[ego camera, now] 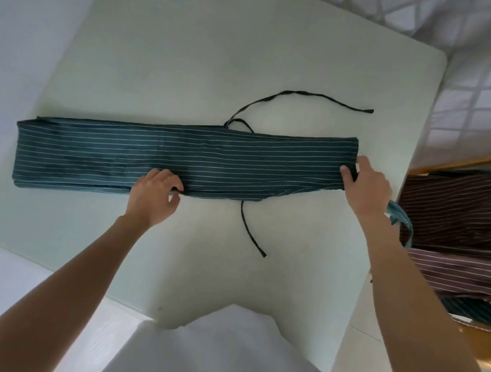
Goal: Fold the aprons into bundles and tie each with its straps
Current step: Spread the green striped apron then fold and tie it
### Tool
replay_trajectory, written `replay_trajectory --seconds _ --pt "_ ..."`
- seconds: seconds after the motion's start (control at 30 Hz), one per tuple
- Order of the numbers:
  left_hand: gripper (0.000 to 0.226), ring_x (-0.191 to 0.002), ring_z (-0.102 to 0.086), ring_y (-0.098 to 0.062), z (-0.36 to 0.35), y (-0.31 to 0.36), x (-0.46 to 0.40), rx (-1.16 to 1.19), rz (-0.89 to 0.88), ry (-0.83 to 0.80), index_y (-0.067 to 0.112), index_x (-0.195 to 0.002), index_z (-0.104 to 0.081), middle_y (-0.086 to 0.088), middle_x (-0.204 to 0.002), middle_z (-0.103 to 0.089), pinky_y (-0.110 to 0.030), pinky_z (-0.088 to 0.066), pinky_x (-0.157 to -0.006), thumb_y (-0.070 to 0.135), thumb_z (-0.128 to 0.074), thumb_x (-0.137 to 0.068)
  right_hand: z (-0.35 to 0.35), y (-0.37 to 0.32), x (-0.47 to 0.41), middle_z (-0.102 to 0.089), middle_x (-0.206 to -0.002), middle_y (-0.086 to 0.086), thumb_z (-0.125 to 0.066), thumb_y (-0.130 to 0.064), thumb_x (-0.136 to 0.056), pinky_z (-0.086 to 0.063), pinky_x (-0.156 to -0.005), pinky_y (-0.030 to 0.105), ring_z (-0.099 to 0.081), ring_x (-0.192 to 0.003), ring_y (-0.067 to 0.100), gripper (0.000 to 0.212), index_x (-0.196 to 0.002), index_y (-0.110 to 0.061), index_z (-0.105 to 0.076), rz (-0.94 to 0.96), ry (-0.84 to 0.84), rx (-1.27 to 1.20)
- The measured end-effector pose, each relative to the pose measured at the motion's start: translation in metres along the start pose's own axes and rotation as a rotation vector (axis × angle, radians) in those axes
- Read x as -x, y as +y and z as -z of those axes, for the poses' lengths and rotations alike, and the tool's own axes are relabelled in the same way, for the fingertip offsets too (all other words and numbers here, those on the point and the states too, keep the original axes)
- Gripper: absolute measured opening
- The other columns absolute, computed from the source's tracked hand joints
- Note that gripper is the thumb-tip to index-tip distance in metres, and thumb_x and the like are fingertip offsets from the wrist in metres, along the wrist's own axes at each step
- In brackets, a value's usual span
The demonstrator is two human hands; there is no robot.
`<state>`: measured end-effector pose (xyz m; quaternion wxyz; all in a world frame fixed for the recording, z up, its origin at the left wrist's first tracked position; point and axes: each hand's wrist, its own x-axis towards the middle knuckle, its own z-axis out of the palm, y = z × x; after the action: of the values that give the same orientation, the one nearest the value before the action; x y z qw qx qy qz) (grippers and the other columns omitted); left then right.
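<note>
A teal apron with thin white stripes (210, 160) lies folded into a long narrow band across the white table (192, 55). One dark strap (304, 95) curls away behind the band toward the right. A second dark strap (249, 232) trails from its near edge toward me. My left hand (154, 196) pinches the near edge of the band around its middle. My right hand (365, 185) grips the band's right end, fingers over the top. A light blue strap (401, 219) hangs by my right wrist.
Brown striped aprons (463, 218) are piled on a wooden chair (490, 348) just right of the table. A chequered bedcover (483, 76) lies beyond the table's far right corner. The floor (15, 34) shows on the left.
</note>
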<state>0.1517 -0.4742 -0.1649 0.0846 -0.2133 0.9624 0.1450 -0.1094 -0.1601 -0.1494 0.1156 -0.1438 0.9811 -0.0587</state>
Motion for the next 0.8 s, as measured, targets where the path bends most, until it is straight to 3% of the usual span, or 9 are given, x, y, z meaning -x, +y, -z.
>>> replay_trajectory --seconds 0.07,0.17,0.23,0.33,0.43,0.53,0.67,0.73,0.8 --pt "0.021 -0.104 -0.055 -0.024 0.000 0.010 -0.002 0.034 -0.013 0.022 0.020 -0.101 -0.066 0.000 -0.109 -0.062 -0.041 -0.043 -0.088 0.024 -0.055 -0.083 -0.008 0.002 -0.002 -0.062 -0.097 0.021 -0.043 -0.040 -0.097 -0.039 -0.066 0.038 -0.058 -0.087 0.039 0.041 -0.119 -0.007 -0.046 -0.003 -0.017 0.066" --pt "0.042 -0.121 -0.047 -0.025 -0.002 0.038 -0.015 0.046 -0.145 0.051 0.023 -0.125 -0.054 -0.002 -0.131 -0.052 -0.043 -0.036 -0.101 0.039 -0.037 -0.090 -0.016 0.007 0.000 -0.053 -0.120 0.020 -0.051 -0.040 -0.093 -0.039 -0.087 0.044 -0.048 -0.108 0.036 0.050 -0.128 -0.005 -0.043 -0.028 0.055 0.057" --pt "0.050 -0.136 -0.031 -0.024 -0.008 0.061 -0.030 0.017 -0.204 0.031 0.026 -0.139 -0.040 -0.003 -0.147 -0.037 -0.049 -0.023 -0.111 0.046 -0.032 -0.094 -0.019 0.003 0.007 -0.044 -0.133 0.020 -0.056 -0.035 -0.091 -0.035 -0.098 0.046 -0.040 -0.120 0.037 0.056 -0.135 -0.006 -0.038 -0.034 0.138 -0.010" --pt "0.066 -0.145 0.001 -0.022 -0.020 0.090 -0.056 -0.060 -0.196 -0.070 0.031 -0.148 -0.014 0.001 -0.157 -0.006 -0.055 0.001 -0.114 0.062 -0.027 -0.091 -0.025 -0.021 0.021 -0.035 -0.147 0.017 -0.050 -0.031 -0.094 -0.024 -0.112 0.050 -0.029 -0.136 0.035 0.054 -0.142 -0.009 -0.035 0.197 0.156 -0.025" --pt "0.085 -0.143 0.017 -0.024 -0.037 0.100 -0.074 -0.146 -0.166 -0.190 0.031 -0.148 0.004 0.000 -0.157 0.011 -0.057 0.012 -0.110 0.076 -0.023 -0.081 -0.037 -0.059 0.025 -0.023 -0.155 0.009 -0.040 -0.037 -0.097 -0.008 -0.115 0.051 -0.014 -0.143 0.031 0.053 -0.146 -0.017 -0.029 0.434 0.004 0.006" --pt "0.093 -0.142 0.019 -0.022 -0.046 0.097 -0.076 -0.122 -0.177 -0.207 0.029 -0.148 0.005 -0.001 -0.157 0.012 -0.056 0.013 -0.111 0.081 -0.019 -0.076 -0.054 -0.082 0.028 -0.013 -0.157 0.008 -0.030 -0.047 -0.096 -0.005 -0.113 0.058 -0.006 -0.144 0.035 0.058 -0.149 -0.023 -0.021 0.488 -0.148 0.084" --pt "0.082 -0.143 0.014 -0.019 -0.042 0.071 -0.066 -0.016 -0.166 -0.141 0.025 -0.149 0.000 -0.004 -0.157 0.008 -0.043 0.005 -0.117 0.072 -0.012 -0.084 -0.065 -0.072 0.022 0.002 -0.159 0.003 -0.008 -0.064 -0.088 0.009 -0.109 0.058 0.008 -0.144 0.033 0.069 -0.150 -0.033 -0.004 0.368 -0.249 0.138" --pt "0.067 -0.144 0.006 -0.019 -0.038 0.041 -0.049 0.010 -0.091 -0.076 0.026 -0.149 -0.005 -0.002 -0.157 -0.001 -0.041 0.000 -0.118 0.061 -0.008 -0.091 -0.062 -0.077 0.022 0.001 -0.159 0.005 -0.018 -0.061 -0.092 0.010 -0.109 0.058 0.008 -0.144 0.033 0.067 -0.150 -0.030 -0.006 0.353 -0.220 0.160" --pt "0.060 -0.144 -0.003 -0.018 -0.033 0.008 -0.027 0.066 -0.012 -0.023 0.025 -0.148 -0.014 0.001 -0.156 -0.011 -0.038 -0.002 -0.117 0.052 -0.013 -0.095 -0.056 -0.094 0.029 -0.006 -0.158 0.010 -0.043 -0.040 -0.094 0.003 -0.112 0.060 0.002 -0.144 0.035 0.065 -0.150 -0.023 -0.015 0.349 -0.132 0.135"
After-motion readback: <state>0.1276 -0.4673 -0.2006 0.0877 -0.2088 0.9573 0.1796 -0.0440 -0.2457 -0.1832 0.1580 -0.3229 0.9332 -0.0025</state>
